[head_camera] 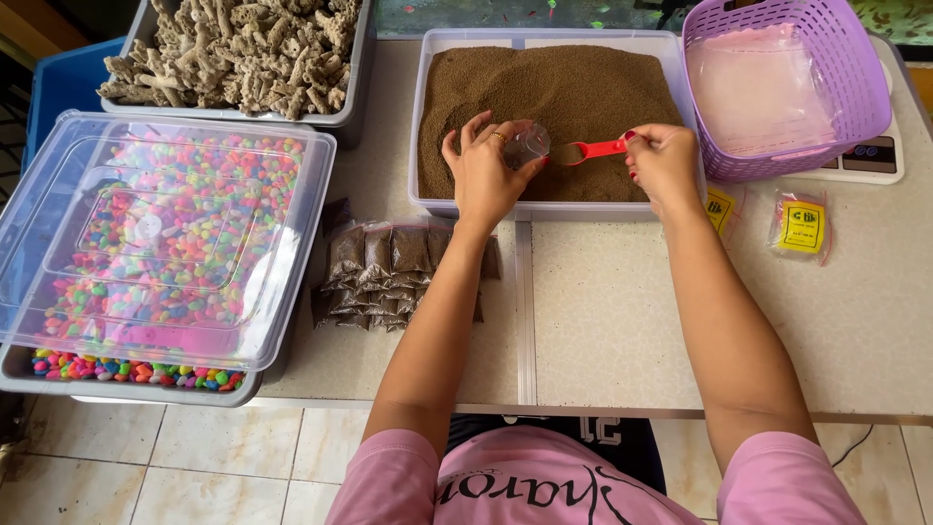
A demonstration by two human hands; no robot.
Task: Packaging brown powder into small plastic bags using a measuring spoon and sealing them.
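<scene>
My left hand (483,173) holds a small clear plastic bag (526,144) open over a clear tub of fine brown granules (554,92). My right hand (664,163) grips the handle of a red scoop (587,151). The scoop's bowl carries brown granules and sits right at the bag's mouth. Both hands hover above the front part of the tub (424,117).
Several filled small bags of brown granules (389,274) lie on the table in front of the tub. A lidded bin of coloured pebbles (165,243) stands left, a grey bin of coral pieces (238,53) behind it. A purple basket (777,83) sits on a scale (875,156); two yellow-labelled packets (802,226) lie nearby.
</scene>
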